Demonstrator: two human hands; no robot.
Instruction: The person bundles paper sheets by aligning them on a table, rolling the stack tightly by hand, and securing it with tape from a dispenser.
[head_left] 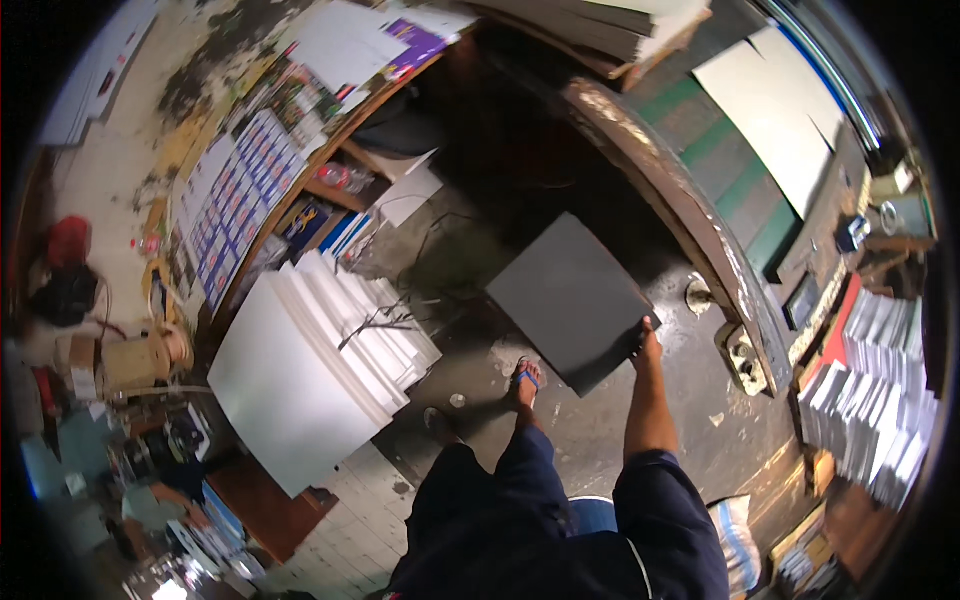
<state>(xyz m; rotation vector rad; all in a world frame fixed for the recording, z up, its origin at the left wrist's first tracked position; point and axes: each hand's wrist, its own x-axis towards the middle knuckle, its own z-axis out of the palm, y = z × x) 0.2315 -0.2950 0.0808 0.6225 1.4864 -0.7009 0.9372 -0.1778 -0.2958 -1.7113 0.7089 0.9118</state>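
My right hand is closed on the right corner of a dark grey rectangular board. Its fingers curl over the edge, and the far part of the grip is hidden beneath. The board is held out in front of my legs, over the dark floor. My left hand is not in view. To the left of the board rises a tall stack of large white sheets, its layers stepped and uneven.
A worktable with printed sheets runs along the upper left. At the right stands a heavy metal machine with a pale sheet on its green-striped bed. Bundled paper stacks sit at the far right. A striped sack lies near my right side.
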